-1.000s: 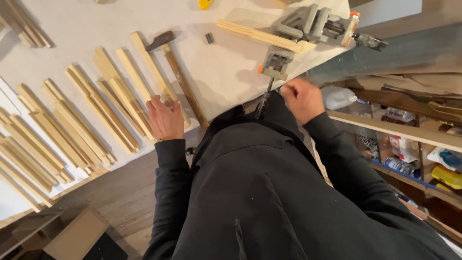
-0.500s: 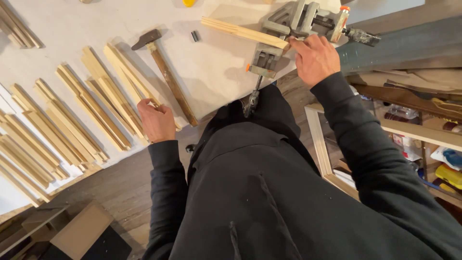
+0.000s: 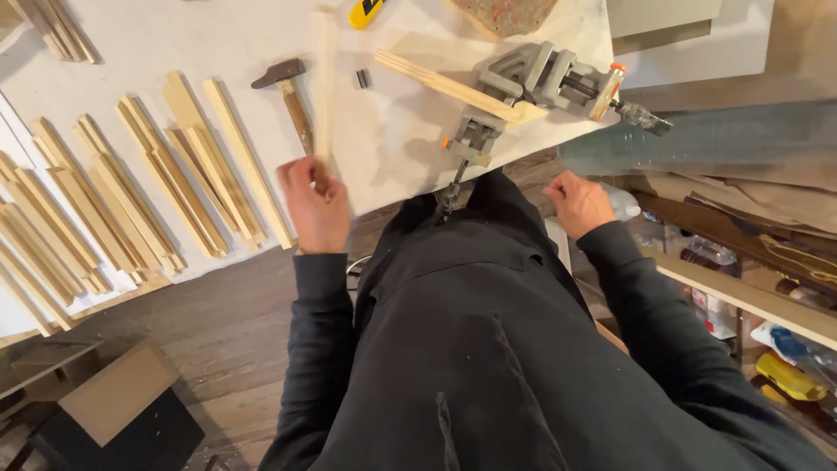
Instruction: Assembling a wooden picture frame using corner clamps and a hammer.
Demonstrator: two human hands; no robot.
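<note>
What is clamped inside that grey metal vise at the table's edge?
The vise grips a pale wooden strip that sticks out to the left over the white table. The part of the strip between the jaws is covered, so its end cannot be seen.

Woodworking workshop: bench vise (image 3: 536, 83), hammer (image 3: 292, 100), rows of cut wood strips (image 3: 131, 196).

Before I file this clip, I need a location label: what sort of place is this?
Most likely a home woodworking bench: a clamp-on vise grips a wooden strip, a hammer lies nearby, and rows of cut wooden strips cover the white tabletop.
</note>
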